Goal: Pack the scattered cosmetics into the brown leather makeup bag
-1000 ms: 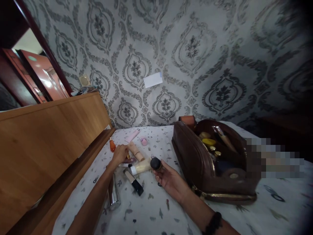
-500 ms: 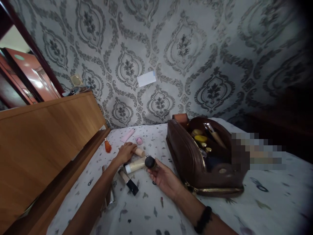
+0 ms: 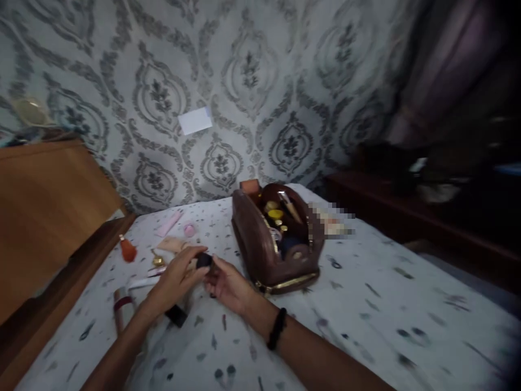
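Observation:
A small jar with a black lid (image 3: pixel 204 261) is between my two hands. My right hand (image 3: pixel 228 285) has its fingers closed on the jar's right side. From the left, my left hand (image 3: pixel 177 275) reaches the jar with its fingers against it; whether it grips is blurred. Below that hand lies a bottle with a black cap (image 3: pixel 176 315), partly covered. A beige tube (image 3: pixel 173 244) lies just behind my left hand. To the right stands an open brown bag (image 3: pixel 251 239) holding brushes and several small containers.
On the patterned sheet (image 3: pixel 350 336) at the left lie an orange bottle (image 3: pixel 128 250), a pink tube (image 3: pixel 169 223), a round pink item (image 3: pixel 189 230), a gold item (image 3: pixel 158 260) and a silver-and-red tube (image 3: pixel 123 307). A wooden board (image 3: pixel 57 206) edges the left side.
The view has swung to the right. My left hand has left the beige tube and come to the jar in my right hand.

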Tool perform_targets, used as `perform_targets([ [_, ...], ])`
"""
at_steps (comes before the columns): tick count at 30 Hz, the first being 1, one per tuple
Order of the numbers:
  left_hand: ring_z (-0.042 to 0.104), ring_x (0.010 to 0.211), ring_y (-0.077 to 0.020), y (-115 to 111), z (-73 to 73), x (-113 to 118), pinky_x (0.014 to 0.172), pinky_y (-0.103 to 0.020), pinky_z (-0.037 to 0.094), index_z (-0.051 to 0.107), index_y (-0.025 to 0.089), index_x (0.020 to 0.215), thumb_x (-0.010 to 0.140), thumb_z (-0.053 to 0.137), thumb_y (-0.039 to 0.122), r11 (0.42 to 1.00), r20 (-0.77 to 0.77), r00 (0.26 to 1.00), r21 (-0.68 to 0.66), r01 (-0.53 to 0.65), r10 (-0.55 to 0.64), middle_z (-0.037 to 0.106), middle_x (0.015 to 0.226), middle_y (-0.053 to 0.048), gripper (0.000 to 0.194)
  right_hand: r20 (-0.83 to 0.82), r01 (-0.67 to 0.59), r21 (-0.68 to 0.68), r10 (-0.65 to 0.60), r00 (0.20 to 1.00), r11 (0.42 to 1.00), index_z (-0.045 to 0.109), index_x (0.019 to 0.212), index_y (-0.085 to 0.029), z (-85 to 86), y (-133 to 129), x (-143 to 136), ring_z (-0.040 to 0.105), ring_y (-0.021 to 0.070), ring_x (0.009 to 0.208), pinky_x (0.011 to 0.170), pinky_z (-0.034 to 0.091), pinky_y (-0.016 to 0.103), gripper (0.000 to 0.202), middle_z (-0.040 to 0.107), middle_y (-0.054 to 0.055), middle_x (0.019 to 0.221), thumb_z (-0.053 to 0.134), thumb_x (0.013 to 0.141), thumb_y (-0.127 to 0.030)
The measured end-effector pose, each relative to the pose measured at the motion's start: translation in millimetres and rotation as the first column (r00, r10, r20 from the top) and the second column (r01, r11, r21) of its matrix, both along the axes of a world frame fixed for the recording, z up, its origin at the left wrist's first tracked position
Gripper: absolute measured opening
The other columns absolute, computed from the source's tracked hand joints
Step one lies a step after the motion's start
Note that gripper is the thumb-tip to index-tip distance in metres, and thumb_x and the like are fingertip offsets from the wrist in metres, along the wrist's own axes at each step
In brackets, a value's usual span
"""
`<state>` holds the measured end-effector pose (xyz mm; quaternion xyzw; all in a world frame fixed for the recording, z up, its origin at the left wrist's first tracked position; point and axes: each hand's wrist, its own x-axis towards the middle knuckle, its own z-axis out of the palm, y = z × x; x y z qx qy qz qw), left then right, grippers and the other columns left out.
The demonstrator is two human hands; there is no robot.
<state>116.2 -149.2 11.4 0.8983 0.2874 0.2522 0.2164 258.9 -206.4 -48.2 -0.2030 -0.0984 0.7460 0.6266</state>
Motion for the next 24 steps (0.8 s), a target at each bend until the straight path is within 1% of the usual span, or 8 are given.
perform_targets([
  [2, 0.055, 0.120, -0.0245, -2.8, -9.3, -0.3, 0.102, -0.039, 0.044, 0.056, 0.025, 0.125, 0.086, 0.055, 0.041, 1.000, 0.003, 1.000, 0.012, 0.019, -0.019, 0.060, 0.128, -0.007, 0.042, -0.020, 0.042, 0.013, -0.042, 0.999, 0.999, 0.064, 0.083, -0.016, -2.1, -0.1, -0.9, 0.060, 0.0098, 0.056, 0.054, 0.043, 0.021, 0.025, 0.068, -0.002, 0.067, 0.076, 0.073, -0.035],
  [4, 0.055, 0.120, -0.0248, 0.3, -19.3, -0.6, 0.101, -0.040, 0.045, 0.057, 0.026, 0.124, 0.086, 0.054, 0.043, 1.000, 0.028, 1.000, 0.020, -0.003, 0.003, 0.061, 0.128, -0.007, 0.041, 0.001, 0.028, 0.032, -0.028, 1.000, 0.999, 0.063, 0.086, -0.017, -4.9, 0.7, -0.7, 0.059, 0.0099, 0.055, 0.052, 0.041, 0.021, 0.028, 0.068, -0.002, 0.067, 0.077, 0.072, -0.036],
  [7, 0.061, 0.114, -0.0268, 7.5, -30.6, -2.0, 0.093, -0.039, 0.052, 0.061, 0.027, 0.117, 0.082, 0.056, 0.052, 0.997, 0.080, 0.996, 0.065, -0.044, 0.038, 0.066, 0.121, -0.006, 0.044, 0.026, 0.026, 0.047, -0.027, 0.999, 0.999, 0.061, 0.083, -0.017, -7.7, 2.0, 0.2, 0.059, 0.0103, 0.054, 0.052, 0.040, 0.022, 0.030, 0.066, -0.003, 0.065, 0.079, 0.069, -0.038],
  [10, 0.064, 0.107, -0.0277, 11.5, -36.4, -6.9, 0.088, -0.040, 0.055, 0.061, 0.028, 0.117, 0.079, 0.058, 0.057, 0.986, 0.097, 0.991, 0.130, -0.100, 0.088, 0.069, 0.116, -0.006, 0.047, 0.053, -0.003, 0.109, -0.003, 0.999, 0.994, 0.061, 0.086, -0.017, -9.5, 2.7, 0.2, 0.060, 0.0110, 0.054, 0.053, 0.042, 0.022, 0.039, 0.067, -0.003, 0.066, 0.083, 0.062, -0.039],
  [13, 0.067, 0.102, -0.0276, 12.1, -38.0, -12.7, 0.086, -0.040, 0.057, 0.060, 0.029, 0.117, 0.079, 0.059, 0.056, 0.979, 0.092, 0.990, 0.166, -0.120, 0.106, 0.070, 0.112, -0.004, 0.047, 0.094, -0.041, 0.146, 0.027, 0.995, 0.988, 0.061, 0.094, -0.016, -12.6, 4.3, -0.3, 0.061, 0.0126, 0.053, 0.053, 0.042, 0.024, 0.052, 0.069, 0.000, 0.067, 0.086, 0.055, -0.040],
  [15, 0.066, 0.103, -0.0280, 11.5, -37.7, -14.8, 0.086, -0.040, 0.057, 0.060, 0.029, 0.117, 0.081, 0.058, 0.055, 0.979, 0.101, 0.991, 0.173, -0.103, 0.087, 0.070, 0.114, -0.005, 0.045, 0.105, -0.039, 0.137, 0.025, 0.994, 0.990, 0.061, 0.095, -0.016, -15.1, 6.0, 0.0, 0.061, 0.0125, 0.053, 0.053, 0.041, 0.023, 0.053, 0.069, 0.001, 0.069, 0.087, 0.055, -0.039],
  [20, 0.056, 0.120, -0.0277, 4.8, -34.3, -13.0, 0.099, -0.043, 0.049, 0.051, 0.027, 0.130, 0.084, 0.056, 0.046, 0.993, 0.086, 0.995, 0.100, -0.062, 0.053, 0.059, 0.131, -0.008, 0.049, 0.087, 0.004, 0.113, -0.014, 0.996, 0.994, 0.061, 0.086, -0.016, -15.0, 6.3, 2.5, 0.059, 0.0107, 0.051, 0.049, 0.038, 0.021, 0.040, 0.067, -0.002, 0.064, 0.082, 0.063, -0.042],
  [24, 0.054, 0.121, -0.0265, -2.7, -27.4, -11.6, 0.102, -0.043, 0.044, 0.051, 0.023, 0.129, 0.087, 0.053, 0.041, 0.998, 0.078, 0.995, 0.018, -0.060, 0.058, 0.058, 0.131, -0.010, 0.045, 0.088, 0.010, 0.096, -0.019, 0.996, 0.995, 0.064, 0.087, -0.016, -6.6, 2.5, 3.5, 0.060, 0.0092, 0.055, 0.052, 0.041, 0.020, 0.033, 0.070, -0.001, 0.069, 0.080, 0.069, -0.039],
])
